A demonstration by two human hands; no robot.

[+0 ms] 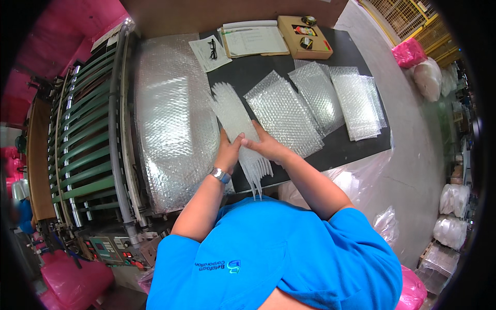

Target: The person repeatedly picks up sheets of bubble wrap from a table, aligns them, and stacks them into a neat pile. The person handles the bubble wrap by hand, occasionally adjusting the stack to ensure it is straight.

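A narrow stack of bubble wrap bags (233, 109), its ends stepped like a fan, lies between my hands over the dark table. My left hand (228, 153) grips its left side, the thumb pressed on top. From the right side my right hand (267, 145) grips the same stack, and the two thumbs nearly meet across it. The lower ends of the stack reach toward my blue shirt. Right of my hands lies a pile of wide bubble wrap bags (283, 114). To the left is a large bubble wrap sheet (173, 116), close to my left forearm.
Two more bag piles, one middle (319, 95) and one far right (355, 103), lie on the dark table (356, 49). A clipboard (254, 41), glasses (213, 49) and a cardboard box (308, 47) stand at the back. A machine with green belts (88, 150) borders the left.
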